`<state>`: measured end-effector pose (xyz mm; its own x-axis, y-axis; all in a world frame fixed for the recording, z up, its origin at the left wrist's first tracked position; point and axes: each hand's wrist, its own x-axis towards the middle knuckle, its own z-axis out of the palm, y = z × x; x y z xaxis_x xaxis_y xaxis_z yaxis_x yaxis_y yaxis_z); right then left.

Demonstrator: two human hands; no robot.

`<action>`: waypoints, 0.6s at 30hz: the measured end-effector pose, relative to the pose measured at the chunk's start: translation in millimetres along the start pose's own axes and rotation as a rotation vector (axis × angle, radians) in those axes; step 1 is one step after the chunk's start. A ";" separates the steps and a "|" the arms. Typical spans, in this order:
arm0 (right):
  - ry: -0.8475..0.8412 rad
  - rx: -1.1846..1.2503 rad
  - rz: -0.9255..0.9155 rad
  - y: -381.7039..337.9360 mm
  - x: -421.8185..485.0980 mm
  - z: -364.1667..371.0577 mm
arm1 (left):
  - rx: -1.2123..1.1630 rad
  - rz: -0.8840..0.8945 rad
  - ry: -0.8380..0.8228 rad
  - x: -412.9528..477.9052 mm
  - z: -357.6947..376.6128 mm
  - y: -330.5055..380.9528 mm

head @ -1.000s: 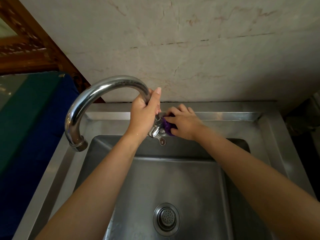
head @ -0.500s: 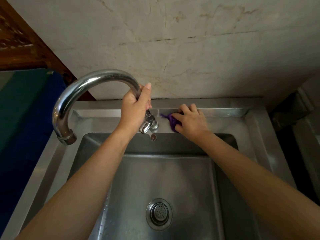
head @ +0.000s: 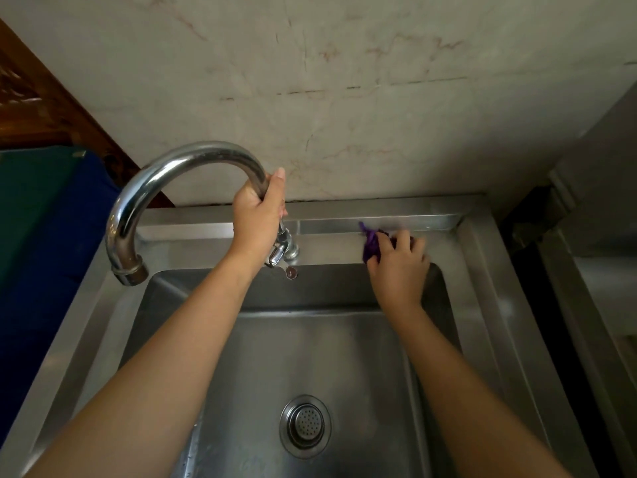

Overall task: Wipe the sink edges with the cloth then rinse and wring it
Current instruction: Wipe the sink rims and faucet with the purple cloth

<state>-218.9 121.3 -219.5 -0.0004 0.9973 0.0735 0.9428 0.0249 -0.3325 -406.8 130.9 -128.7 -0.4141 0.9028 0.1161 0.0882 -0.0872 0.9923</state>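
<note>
A stainless steel sink (head: 482,270) fills the lower view, with a drain strainer (head: 305,426) in its basin. A curved chrome faucet (head: 165,174) rises from the back ledge and arcs to the left. My left hand (head: 256,222) is wrapped around the faucet's upright neck, just above its small lever handle (head: 282,260). My right hand (head: 398,263) presses a small purple cloth (head: 370,243) onto the back ledge, right of the faucet base and near the back right corner. Most of the cloth is hidden under my fingers. No water runs from the spout.
A stained marble wall (head: 344,98) stands right behind the sink. A blue and green surface (head: 44,236) lies along the left side, with carved brown wood (head: 41,108) above it. A dark gap and grey structure (head: 586,253) border the right rim.
My right hand has slid the purple cloth rightward along the back ledge, from the faucet base toward the back right corner. My left hand has kept its hold on the faucet neck.
</note>
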 end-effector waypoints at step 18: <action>0.166 0.045 0.141 24.7 20.6 8.8 | 0.013 0.038 0.030 4.8 3.9 -4.7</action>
<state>-198.6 143.1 -234.5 0.1887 0.9662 0.1755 0.9139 -0.1074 -0.3916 -405.7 137.2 -133.0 -0.4373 0.8858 0.1556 0.1162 -0.1159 0.9864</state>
